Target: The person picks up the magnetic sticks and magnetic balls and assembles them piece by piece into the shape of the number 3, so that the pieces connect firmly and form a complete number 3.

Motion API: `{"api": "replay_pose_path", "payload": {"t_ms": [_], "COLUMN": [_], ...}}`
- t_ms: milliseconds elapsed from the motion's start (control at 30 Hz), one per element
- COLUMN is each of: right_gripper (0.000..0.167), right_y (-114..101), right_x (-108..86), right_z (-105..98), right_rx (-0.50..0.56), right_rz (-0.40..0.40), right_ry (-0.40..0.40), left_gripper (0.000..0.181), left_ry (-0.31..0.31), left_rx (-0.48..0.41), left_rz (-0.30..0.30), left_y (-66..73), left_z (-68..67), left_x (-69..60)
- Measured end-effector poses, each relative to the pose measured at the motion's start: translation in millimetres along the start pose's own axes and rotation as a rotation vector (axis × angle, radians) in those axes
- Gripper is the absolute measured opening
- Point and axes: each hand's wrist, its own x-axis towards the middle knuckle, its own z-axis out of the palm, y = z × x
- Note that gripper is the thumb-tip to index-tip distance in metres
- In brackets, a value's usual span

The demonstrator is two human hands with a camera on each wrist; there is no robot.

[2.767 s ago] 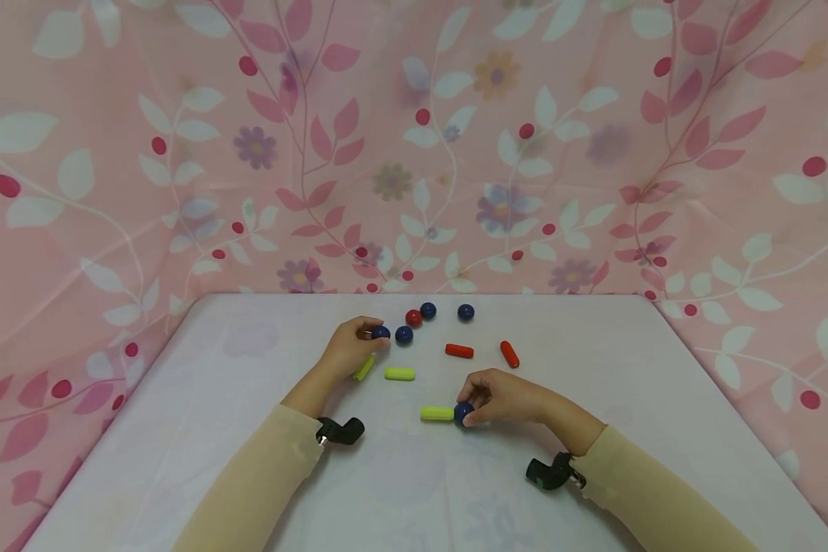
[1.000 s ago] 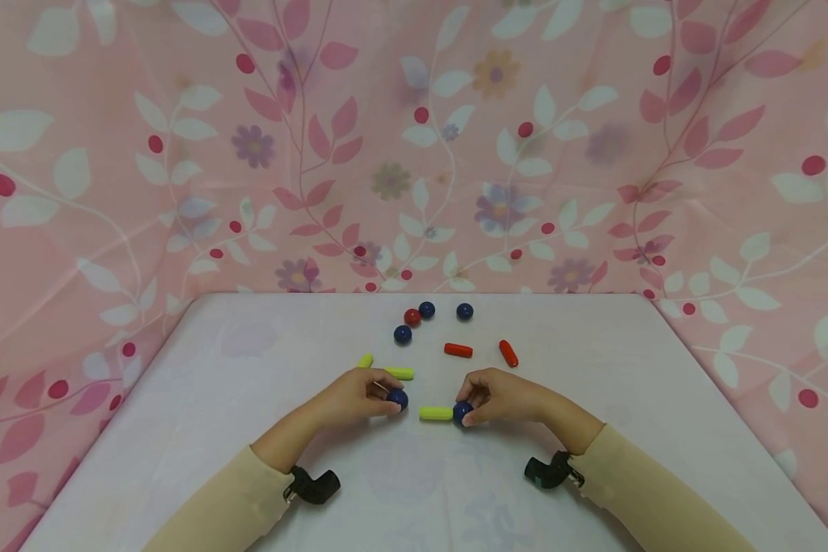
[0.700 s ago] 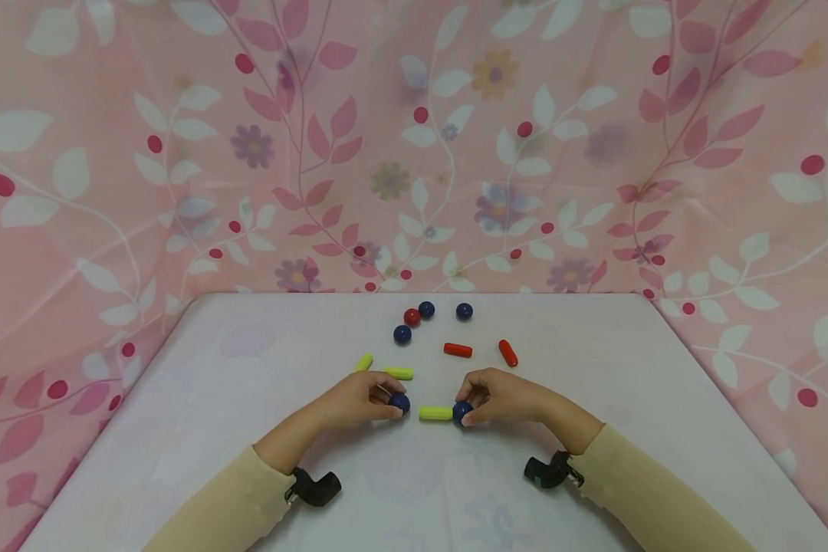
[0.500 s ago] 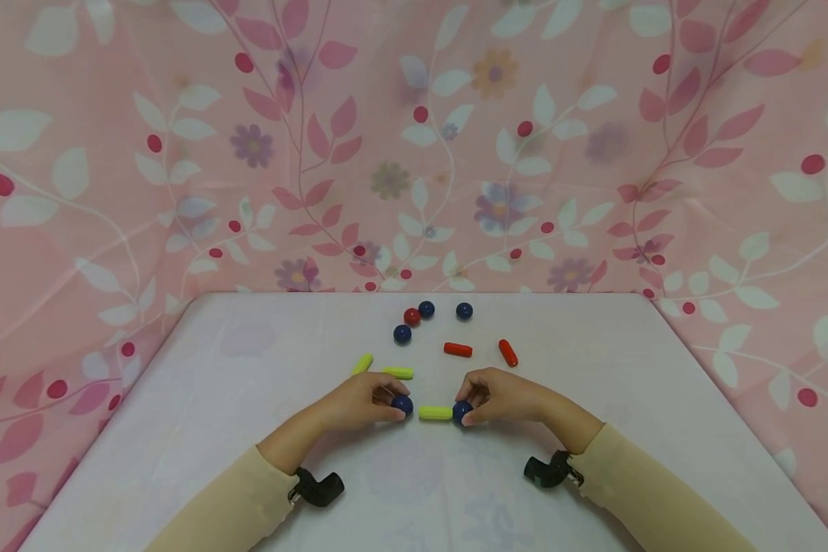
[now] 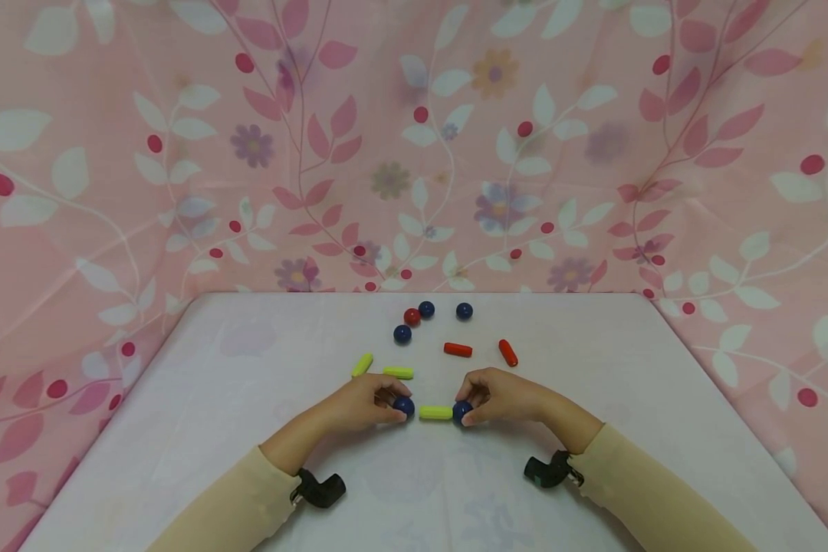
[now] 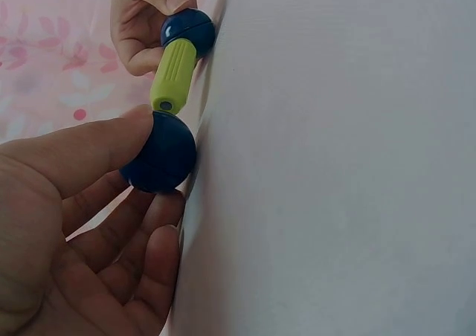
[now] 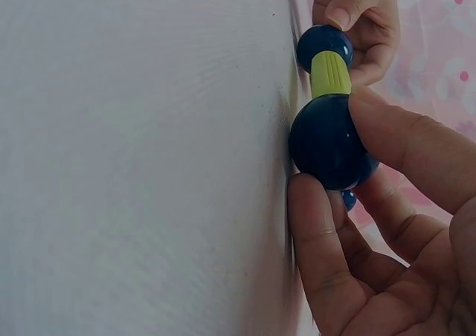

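Observation:
My left hand (image 5: pixel 362 402) pinches a blue ball (image 5: pixel 403 407) between thumb and fingers, low over the white table. Facing it, my right hand (image 5: pixel 504 395) pinches a second blue ball (image 5: pixel 462 412). A yellow-green ribbed rod (image 5: pixel 435 413) lies between them, its right end against the right hand's ball. In the head view a small gap parts the rod's left end from the left hand's ball. That free end of the rod (image 6: pixel 172 79) shows a dark round tip in the left wrist view, close to the near ball (image 6: pixel 165 157).
Beyond the hands lie two yellow-green rods (image 5: pixel 398 373), two red rods (image 5: pixel 458 349), a red ball (image 5: pixel 412 317) and several blue balls (image 5: pixel 464 311). A pink floral cloth (image 5: pixel 414 153) hangs behind the white table (image 5: pixel 579 337).
My left hand has carried its blue ball from the ball group toward the front and right, up near the rod's left end. The right hand has stayed in place with its ball.

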Motion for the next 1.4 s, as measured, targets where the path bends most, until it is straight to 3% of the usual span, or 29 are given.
{"api": "replay_pose_path", "payload": {"t_ms": [667,1400], "right_gripper": [0.025,0.027], "right_y": [-1.3,-2.9], "right_x": [1.3,-4.8], "right_z": [1.5,-2.7], "right_rx": [0.029,-0.04], "right_rz": [0.002,-0.015], "right_ry": [0.001,-0.01], "left_gripper": [0.031,0.032], "left_ry": [-0.007,-0.015], "left_rx": [-0.026,-0.071], "left_rz": [0.02,0.01], "left_y": [-0.5,0.2], "left_z": [3.6,8.5], "left_x": [-0.1,2.3]}}
